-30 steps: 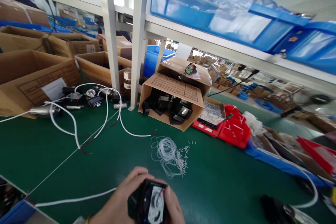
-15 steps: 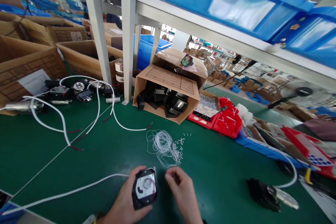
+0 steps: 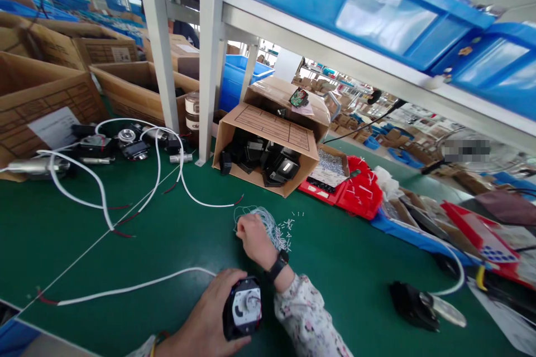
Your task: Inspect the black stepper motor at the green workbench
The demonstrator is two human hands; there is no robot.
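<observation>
My left hand grips a small black motor with a white round face, low at the front of the green table. A white cable trails off to the left from near the motor. My right hand, with a dark watch on the wrist, rests on a tangled bundle of thin white wires a little farther out. Its fingers are curled into the bundle; whether they pinch a wire is hidden.
A tipped cardboard box of black motors lies behind the wires. Red trays sit to its right. Cables and motor parts lie at the left near open cartons. A black part with a white cable lies at the right. A shelf post stands behind.
My right hand has left the motor and reached forward onto the wire bundle. My left hand keeps hold of the motor, which has stayed low at the front.
</observation>
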